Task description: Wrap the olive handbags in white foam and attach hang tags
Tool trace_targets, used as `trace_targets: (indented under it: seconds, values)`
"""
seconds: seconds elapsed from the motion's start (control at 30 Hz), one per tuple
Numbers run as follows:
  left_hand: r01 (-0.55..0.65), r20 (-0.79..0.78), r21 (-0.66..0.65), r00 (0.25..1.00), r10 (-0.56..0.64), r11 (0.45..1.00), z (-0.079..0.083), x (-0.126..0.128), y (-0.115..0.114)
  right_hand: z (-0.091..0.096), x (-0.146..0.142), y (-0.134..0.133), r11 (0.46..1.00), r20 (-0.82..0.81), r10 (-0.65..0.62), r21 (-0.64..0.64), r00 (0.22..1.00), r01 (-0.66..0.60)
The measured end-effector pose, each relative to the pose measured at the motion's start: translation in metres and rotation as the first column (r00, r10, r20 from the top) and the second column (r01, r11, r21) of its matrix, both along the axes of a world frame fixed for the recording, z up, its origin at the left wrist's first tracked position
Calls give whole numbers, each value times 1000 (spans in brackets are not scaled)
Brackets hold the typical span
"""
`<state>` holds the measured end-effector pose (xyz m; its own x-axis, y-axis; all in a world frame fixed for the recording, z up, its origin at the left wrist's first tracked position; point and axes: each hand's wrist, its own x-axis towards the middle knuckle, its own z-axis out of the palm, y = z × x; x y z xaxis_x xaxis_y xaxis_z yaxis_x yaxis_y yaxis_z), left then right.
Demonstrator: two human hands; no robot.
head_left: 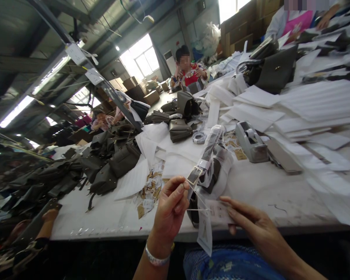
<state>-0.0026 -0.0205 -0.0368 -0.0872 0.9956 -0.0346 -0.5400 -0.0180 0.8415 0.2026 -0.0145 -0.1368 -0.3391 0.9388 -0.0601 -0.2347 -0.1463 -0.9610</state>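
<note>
My left hand (pixel 172 202) is closed in a pinch on a thin white string (pixel 198 195), held up over the front edge of the table. The string runs to a pale hang tag (pixel 218 212), which my right hand (pixel 249 219) grips between thumb and fingers. A narrow translucent strip (pixel 204 233) hangs below the tag. Just beyond my hands lies a dark strap with a gold rectangular buckle (pixel 195 175), partly in clear wrapping. Dark pieces in white wrap (pixel 214 175) lie beside the strap.
A grey tape dispenser (pixel 251 142) stands at the right, near stacked white foam sheets (pixel 315 105). Dark handbags (pixel 109 171) pile up at the left. Small brown tags (pixel 151 186) lie scattered on the white table (pixel 105 217). Co-workers sit across the table and at the left.
</note>
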Motion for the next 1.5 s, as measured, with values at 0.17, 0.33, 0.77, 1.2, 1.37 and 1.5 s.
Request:
trace_targets:
  seconds: [0.17, 0.33, 0.77, 1.2, 1.37, 1.5]
  values:
    - [-18, 19, -7, 1000, 18, 1000, 1, -1, 3, 3, -1, 3, 984, -168, 100, -132, 981, -123]
    - [-7, 15, -5, 1000, 7, 1000, 1, 0, 3, 3, 0, 11, 997, 86, -14, 75, 996, 7]
    - [-34, -12, 13, 999, 34, 999, -3, 1, 5, 5, 0, 11, 996, 109, -54, 79, 993, 45]
    - [-38, -6, -12, 999, 38, 999, 0, 0, 5, -11, 2, 11, 963, 127, -122, 257, 984, 86]
    - [8, -42, -23, 999, -9, 1000, 2, 1, 5, -7, 1, 16, 922, 193, -224, 358, 955, 144]
    - [66, -61, -44, 996, -69, 997, 6, 5, 6, 8, -8, 25, 876, 215, -196, 477, 957, 72]
